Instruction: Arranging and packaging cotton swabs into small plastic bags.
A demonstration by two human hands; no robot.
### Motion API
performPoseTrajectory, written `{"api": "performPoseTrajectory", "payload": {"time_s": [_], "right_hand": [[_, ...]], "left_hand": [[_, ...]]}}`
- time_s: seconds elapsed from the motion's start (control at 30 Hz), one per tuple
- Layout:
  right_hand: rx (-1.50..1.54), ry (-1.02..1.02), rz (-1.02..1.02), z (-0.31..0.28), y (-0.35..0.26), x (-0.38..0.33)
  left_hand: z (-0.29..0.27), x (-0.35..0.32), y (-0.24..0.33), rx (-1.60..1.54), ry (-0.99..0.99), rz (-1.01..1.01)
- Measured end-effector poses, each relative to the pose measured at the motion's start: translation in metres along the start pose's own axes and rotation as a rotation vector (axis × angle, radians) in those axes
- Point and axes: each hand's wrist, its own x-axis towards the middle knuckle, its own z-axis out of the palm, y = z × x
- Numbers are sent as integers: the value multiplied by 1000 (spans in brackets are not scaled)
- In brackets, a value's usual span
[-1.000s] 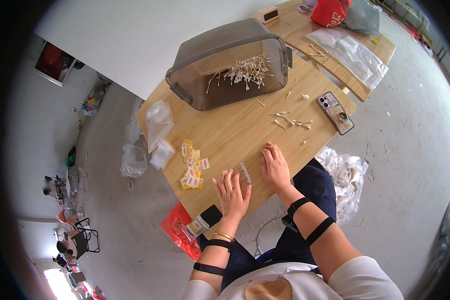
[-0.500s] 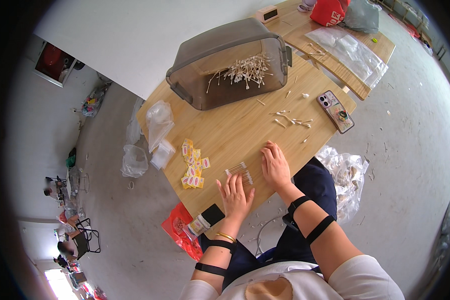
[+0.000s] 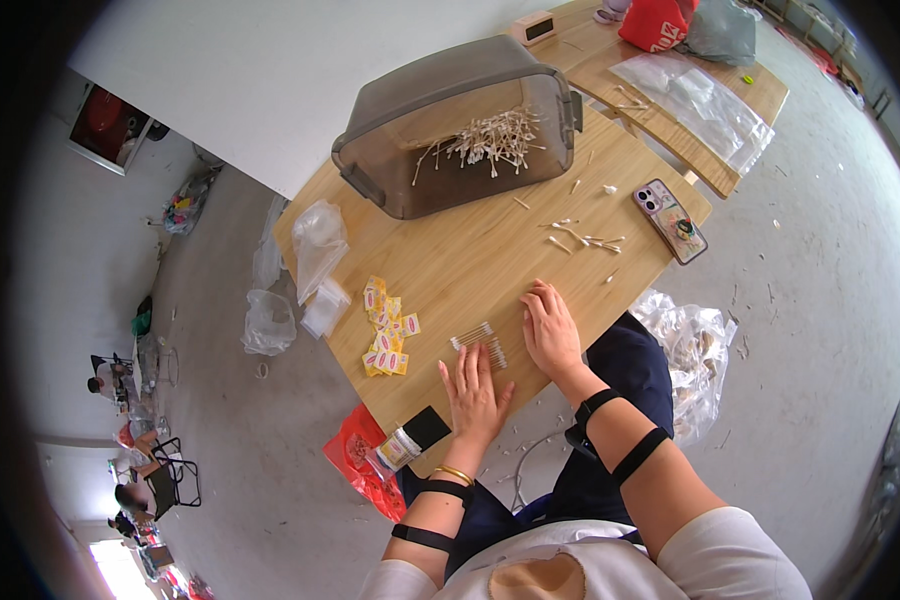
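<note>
A short row of cotton swabs (image 3: 472, 337) lies side by side on the wooden table near its front edge. My left hand (image 3: 478, 398) rests over the near part of that row, its fingers stretched out and thumb apart; the fingers hide some of the swabs. Just to the right, my right hand (image 3: 552, 330) lies on the tabletop with fingers extended close together, and I see nothing held in it. Left of the row is a cluster of small yellow-and-white paper labels (image 3: 388, 335). Farther back, a grey translucent bin (image 3: 400, 190) lies tipped on its side with a heap of cotton swabs (image 3: 495, 138) inside.
Loose swabs (image 3: 582, 238) and a phone (image 3: 670, 222) lie at the table's right. Clear plastic bags (image 3: 320, 240) sit at its left edge. A labelled container with a black lid (image 3: 400, 448) stands near my left wrist. A second table (image 3: 610, 60) adjoins behind.
My left hand has shifted very slightly to the right and toward me over the swab row. The right hand stays almost where it was.
</note>
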Motion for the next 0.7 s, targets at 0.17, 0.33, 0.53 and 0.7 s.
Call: {"api": "performPoseTrajectory", "payload": {"time_s": [0.17, 0.33, 0.53, 0.7], "right_hand": [[-7, 6, -10, 2, 2, -1], [8, 4, -14, 1, 2, -1], [12, 1, -11, 1, 2, 0], [17, 1, -14, 2, 3, 0]], "left_hand": [[-3, 11, -4, -5, 78, -5], [-6, 19, -8, 15, 100, 2], [-8, 21, -8, 29, 104, 11], [-8, 20, -8, 13, 100, 10]]}}
